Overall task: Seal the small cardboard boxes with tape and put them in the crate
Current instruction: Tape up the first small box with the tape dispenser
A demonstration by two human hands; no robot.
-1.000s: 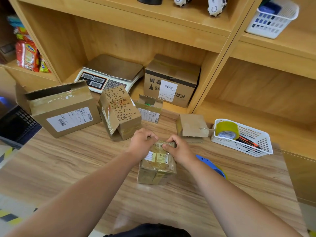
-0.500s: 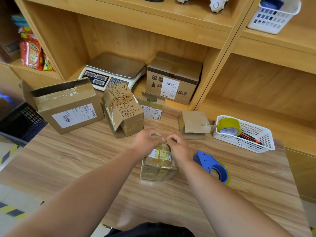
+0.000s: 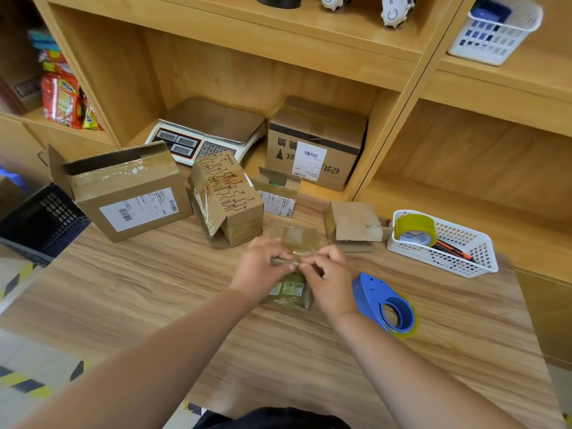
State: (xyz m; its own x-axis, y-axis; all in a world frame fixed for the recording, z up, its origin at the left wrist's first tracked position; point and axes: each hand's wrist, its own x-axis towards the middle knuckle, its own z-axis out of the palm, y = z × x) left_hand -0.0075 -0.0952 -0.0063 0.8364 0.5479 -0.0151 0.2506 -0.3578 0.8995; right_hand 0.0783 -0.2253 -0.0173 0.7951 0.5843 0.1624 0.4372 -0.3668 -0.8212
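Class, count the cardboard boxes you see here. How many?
6: small box between left hand and right hand; flap box by the basket; open box, circuit-print box and big labelled box behind; shelf box beside the scale. Others may be hidden.

Left hand (image 3: 263, 270), right hand (image 3: 332, 283) bare, forearms (image 3: 173, 351) bare; black garment (image 3: 272, 419) at bottom edge of view.

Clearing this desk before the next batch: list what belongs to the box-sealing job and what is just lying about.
For the job: small box, pinched by left hand and right hand; blue tape dispenser; tape roll; dark crate.
Lying about: weighing scale; snack packets; upper white basket.
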